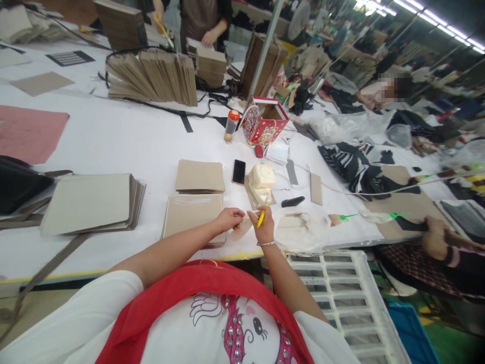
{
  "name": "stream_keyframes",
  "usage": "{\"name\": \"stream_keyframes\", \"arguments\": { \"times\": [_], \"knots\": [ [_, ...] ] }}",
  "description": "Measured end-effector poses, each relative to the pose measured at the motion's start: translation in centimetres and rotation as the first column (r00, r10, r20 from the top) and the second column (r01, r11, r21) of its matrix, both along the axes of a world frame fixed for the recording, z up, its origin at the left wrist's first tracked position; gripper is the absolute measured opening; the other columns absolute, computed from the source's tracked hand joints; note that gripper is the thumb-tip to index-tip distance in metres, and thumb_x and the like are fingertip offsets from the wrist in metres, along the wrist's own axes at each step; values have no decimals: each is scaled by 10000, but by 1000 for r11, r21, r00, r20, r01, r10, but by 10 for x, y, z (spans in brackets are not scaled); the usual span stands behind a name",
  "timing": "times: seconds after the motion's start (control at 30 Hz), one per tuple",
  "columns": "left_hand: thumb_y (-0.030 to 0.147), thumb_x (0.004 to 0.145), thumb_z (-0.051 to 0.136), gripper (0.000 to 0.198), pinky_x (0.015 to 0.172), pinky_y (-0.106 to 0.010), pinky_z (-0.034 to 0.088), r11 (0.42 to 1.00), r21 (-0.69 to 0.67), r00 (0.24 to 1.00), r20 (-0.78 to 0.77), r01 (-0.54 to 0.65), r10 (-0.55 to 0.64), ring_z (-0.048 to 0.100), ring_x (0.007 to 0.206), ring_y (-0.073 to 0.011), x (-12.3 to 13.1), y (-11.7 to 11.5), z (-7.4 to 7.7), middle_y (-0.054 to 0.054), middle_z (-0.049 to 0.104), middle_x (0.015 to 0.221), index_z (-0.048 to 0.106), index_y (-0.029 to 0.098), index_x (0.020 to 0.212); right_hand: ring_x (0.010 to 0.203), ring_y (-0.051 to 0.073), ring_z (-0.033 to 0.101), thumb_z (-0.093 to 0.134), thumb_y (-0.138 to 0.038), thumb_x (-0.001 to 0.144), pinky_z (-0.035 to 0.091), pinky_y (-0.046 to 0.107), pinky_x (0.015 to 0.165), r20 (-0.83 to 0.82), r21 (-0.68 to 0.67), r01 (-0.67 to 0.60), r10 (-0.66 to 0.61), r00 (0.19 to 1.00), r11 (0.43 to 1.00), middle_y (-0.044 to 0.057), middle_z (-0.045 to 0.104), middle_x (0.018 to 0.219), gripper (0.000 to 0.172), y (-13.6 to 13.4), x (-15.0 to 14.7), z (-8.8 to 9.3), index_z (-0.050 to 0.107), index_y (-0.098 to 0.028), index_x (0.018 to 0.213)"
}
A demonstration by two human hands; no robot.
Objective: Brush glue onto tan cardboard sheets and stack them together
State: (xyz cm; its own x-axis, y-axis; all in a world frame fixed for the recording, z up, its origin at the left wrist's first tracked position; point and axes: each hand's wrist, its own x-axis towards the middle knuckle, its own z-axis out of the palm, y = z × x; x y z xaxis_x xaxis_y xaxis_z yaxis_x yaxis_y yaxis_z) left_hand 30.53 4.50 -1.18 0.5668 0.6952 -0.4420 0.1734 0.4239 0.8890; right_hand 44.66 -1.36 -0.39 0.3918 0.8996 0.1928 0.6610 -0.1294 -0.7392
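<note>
My right hand (264,225) is closed around a slim yellow-handled tool (261,218); its far tip is too small to make out. My left hand (229,220) is beside it, fingers pinched together. Something thin and pale seems to lie between the two hands, but what it is stays unclear. Just beyond the right hand stands a cream-coloured tub (262,176) on a piece of board. A stack of tan boards (194,215) lies partly under my left forearm, with another board stack (199,174) behind it.
A phone (239,172), a red-lidded bottle (232,125) and a red patterned bag (265,124) stand farther back. Clear plastic (303,230) lies right of my hands. Larger grey boards (89,202) are stacked left. Co-workers are across the table and at the right.
</note>
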Motion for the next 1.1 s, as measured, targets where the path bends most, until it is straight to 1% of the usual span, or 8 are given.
{"name": "stream_keyframes", "arguments": {
  "times": [0.2, 0.4, 0.53, 0.63, 0.73, 0.83, 0.93, 1.1],
  "knots": [
    [104, 748, 459, 339, 409, -156, 350, 997, -36, 996, -55, -72, 70, 408, 353, -54, 7, 9, -6, 70, 456, 386, 557, 79, 1071, 659, 152, 595, 548, -432, 742, 477, 297, 631, -205, -80, -120, 101, 974, 990, -15, 599, 715, 340, 0, 18, -5, 410, -218, 967],
    [115, 760, 460, 364, 431, -163, 393, 995, 7, 968, -229, -103, 102, 474, 375, -70, 15, 21, -25, 48, 500, 435, 525, 89, 1117, 627, 152, 580, 586, -439, 716, 466, 292, 612, -64, -62, -39, 35, 997, 997, -19, 585, 693, 358, 1, 33, 12, 435, -208, 945],
    [119, 761, 488, 419, 426, -171, 410, 997, 40, 930, -360, -70, 79, 524, 408, -73, 21, 28, -33, -58, 635, 685, 488, 77, 1178, 611, 146, 572, 568, -440, 739, 455, 277, 597, 58, -35, -82, 84, 995, 996, -16, 578, 699, 340, 1, 45, 41, 448, -206, 954],
    [209, 754, 563, 528, 396, -170, 400, 992, 113, 954, -290, -49, 80, 547, 455, -61, 21, 29, -24, -143, 599, 1075, 431, 153, 1262, 619, 145, 575, 575, -420, 745, 451, 268, 595, 129, -52, -199, 205, 970, 979, -6, 584, 720, 328, 5, 48, 61, 455, -207, 964],
    [370, 767, 575, 605, 404, -144, 396, 983, 179, 999, -30, -33, 39, 598, 590, -77, 18, 26, -4, -134, 499, 1248, 355, 247, 1317, 601, 140, 568, 567, -406, 758, 442, 258, 573, 138, -75, -307, 314, 939, 949, 2, 582, 726, 305, 15, 41, 69, 458, -203, 958],
    [383, 722, 631, 618, 430, -147, 409, 986, 143, 975, 193, 88, -115, 609, 610, -96, 16, 16, 9, -115, 597, 1092, 404, 218, 1273, 602, 125, 547, 570, -388, 759, 440, 253, 577, 123, -40, -347, 349, 929, 937, -3, 560, 746, 274, 27, 24, 65, 460, -203, 930],
    [282, 637, 709, 423, 451, -181, 439, 980, 58, 959, 204, 191, -199, 588, 546, -105, 16, 4, 0, -50, 649, 748, 583, 118, 1005, 580, 102, 506, 574, -373, 758, 434, 242, 573, 107, 64, -285, 278, 955, 956, -26, 521, 726, 254, 40, 6, 64, 453, -202, 902],
    [182, 652, 678, 119, 525, -216, 477, 992, -119, 992, 125, 27, -12, 542, 485, -82, 14, 3, -30, 15, 568, 504, 591, 100, 659, 557, 83, 459, 588, -377, 757, 417, 236, 563, 152, 277, -82, 41, 988, 957, -36, 478, 722, 260, 57, -4, 87, 448, -197, 882]
  ]
}}
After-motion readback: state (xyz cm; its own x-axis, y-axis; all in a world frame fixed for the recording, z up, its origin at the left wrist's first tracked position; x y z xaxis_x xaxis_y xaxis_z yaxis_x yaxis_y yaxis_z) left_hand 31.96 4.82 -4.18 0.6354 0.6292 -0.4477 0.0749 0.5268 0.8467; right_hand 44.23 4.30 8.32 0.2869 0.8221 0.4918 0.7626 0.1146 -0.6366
